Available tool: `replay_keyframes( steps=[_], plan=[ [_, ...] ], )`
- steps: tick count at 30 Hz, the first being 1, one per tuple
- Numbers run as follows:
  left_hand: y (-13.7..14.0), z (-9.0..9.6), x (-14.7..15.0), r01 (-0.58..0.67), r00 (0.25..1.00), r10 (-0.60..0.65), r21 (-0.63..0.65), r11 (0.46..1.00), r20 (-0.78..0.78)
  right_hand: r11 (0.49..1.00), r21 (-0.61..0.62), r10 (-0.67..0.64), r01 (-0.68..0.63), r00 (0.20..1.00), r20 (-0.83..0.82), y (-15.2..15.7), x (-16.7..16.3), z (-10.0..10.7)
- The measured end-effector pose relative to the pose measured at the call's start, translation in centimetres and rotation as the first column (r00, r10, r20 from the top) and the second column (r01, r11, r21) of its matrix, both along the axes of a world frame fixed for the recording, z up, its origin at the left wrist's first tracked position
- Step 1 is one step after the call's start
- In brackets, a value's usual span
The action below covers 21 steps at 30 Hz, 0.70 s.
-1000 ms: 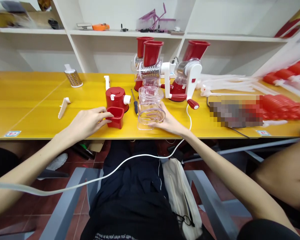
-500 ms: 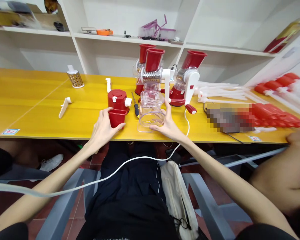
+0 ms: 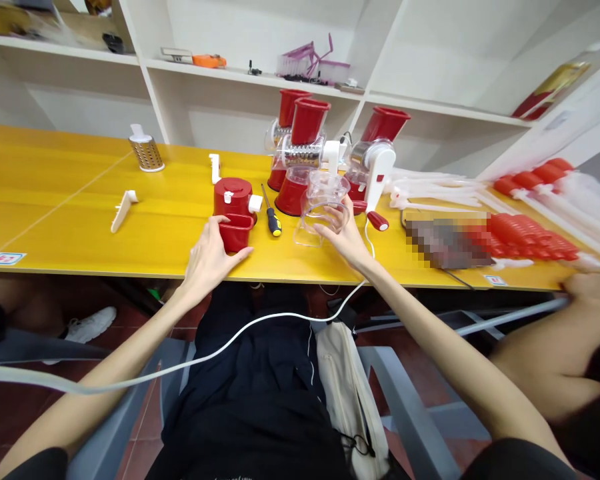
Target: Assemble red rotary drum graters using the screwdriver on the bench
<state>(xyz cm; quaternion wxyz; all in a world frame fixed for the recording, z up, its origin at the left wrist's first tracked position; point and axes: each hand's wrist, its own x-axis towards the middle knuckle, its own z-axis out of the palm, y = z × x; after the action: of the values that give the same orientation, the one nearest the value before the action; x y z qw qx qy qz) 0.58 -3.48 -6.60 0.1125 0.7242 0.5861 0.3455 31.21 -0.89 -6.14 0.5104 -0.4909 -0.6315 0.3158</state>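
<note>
My left hand point(image 3: 211, 255) is wrapped around a red plastic feed hopper point(image 3: 237, 231) near the table's front edge. Just behind it stands a red base point(image 3: 233, 193) with a white knob on its side. My right hand point(image 3: 349, 239) grips a clear plastic grater housing point(image 3: 325, 190), holding it tilted in front of the assembled rotary graters. Between the two hands lies a screwdriver point(image 3: 274, 222) with a black and yellow handle.
Behind my right hand stand assembled red rotary graters point(image 3: 310, 120). A metal grating drum point(image 3: 147, 153) and a white crank part point(image 3: 124, 211) lie left. A white cable point(image 3: 260, 321) crosses my lap. Red-ended parts point(image 3: 520, 233) and a person's arm point(image 3: 593, 293) are at right.
My right hand has moved right with the clear housing, away from the screwdriver, whose handle now shows fully. My left hand stays on the red hopper.
</note>
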Motion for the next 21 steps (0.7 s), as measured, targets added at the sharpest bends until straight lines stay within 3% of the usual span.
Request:
replay_keyframes(
  steps=[2, 4, 6, 7, 8, 9, 12, 14, 16, 21],
  plan=[
    [0.0, -0.1, -0.1, 0.011, 1.000, -0.012, 0.004, 1.000, 0.007, 0.999, 0.028, -0.040, 0.040, 0.999, 0.016, -0.4, 0.1, -0.1],
    [0.0, -0.4, -0.3, 0.020, 1.000, -0.020, 0.016, 1.000, 0.020, 0.975, 0.143, -0.180, 0.168, 0.981, 0.071, -2.2, 0.0, -0.5],
    [0.0, -0.6, -0.4, 0.020, 0.999, -0.021, 0.029, 0.999, 0.035, 0.879, 0.336, -0.411, 0.339, 0.896, 0.170, -4.9, -0.7, -0.9],
    [0.0, -0.6, -0.4, 0.020, 0.999, -0.021, 0.035, 0.999, 0.040, 0.851, 0.391, -0.478, 0.349, 0.824, 0.305, -6.3, -1.4, -1.1],
    [0.0, -0.6, -0.4, 0.019, 0.999, -0.020, 0.041, 0.999, 0.042, 0.879, 0.370, -0.462, 0.300, 0.723, 0.513, -7.5, -2.3, -1.1],
    [-0.1, -0.6, -0.4, 0.019, 0.999, -0.020, 0.043, 0.999, 0.041, 0.923, 0.305, -0.379, 0.236, 0.693, 0.613, -8.4, -3.5, -1.0],
    [-0.2, -0.5, -0.4, 0.011, 0.999, -0.012, 0.040, 0.999, 0.043, 0.983, 0.137, -0.185, 0.125, 0.613, 0.769, -8.6, -8.1, 0.1],
    [-0.2, -0.5, -0.5, 0.000, 0.999, -0.002, 0.040, 0.999, 0.053, 0.989, -0.004, -0.068, 0.146, 0.487, 0.871, -7.1, -11.0, 1.3],
    [-0.1, -0.6, -0.6, 0.004, 0.998, -0.007, 0.044, 0.999, 0.061, 0.980, -0.058, -0.029, 0.191, 0.421, 0.907, -5.3, -12.9, 2.2],
    [0.0, -0.7, -0.8, 0.036, 0.998, -0.039, 0.065, 0.997, 0.048, 0.969, -0.099, 0.023, 0.225, 0.318, 0.948, -2.4, -13.8, 2.9]
  ],
)
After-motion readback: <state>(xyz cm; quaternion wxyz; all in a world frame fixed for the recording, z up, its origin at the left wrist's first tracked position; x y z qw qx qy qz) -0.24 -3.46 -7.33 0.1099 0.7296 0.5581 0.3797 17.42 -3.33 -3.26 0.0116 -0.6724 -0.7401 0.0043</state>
